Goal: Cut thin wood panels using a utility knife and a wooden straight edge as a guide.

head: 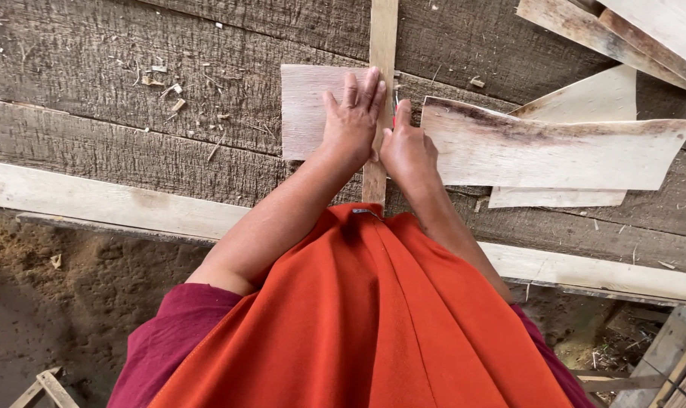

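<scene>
On rough plank workbench (169, 143), left hand (352, 125) flat on veneer sheet (305, 113), dirt floor (71, 302)

Two bare hands, the left hand (352, 121) and the right hand (407, 147), rest among about six thin veneer sheets (554, 147), one upright wooden strip (381, 38) and one pale edge batten (109, 198) on the workbench.

A pale, thin veneer sheet (307, 109) is laid flat on the rough grey worktop (131, 151). A narrow wooden strip (381, 38) is laid upright across its right edge.
</scene>
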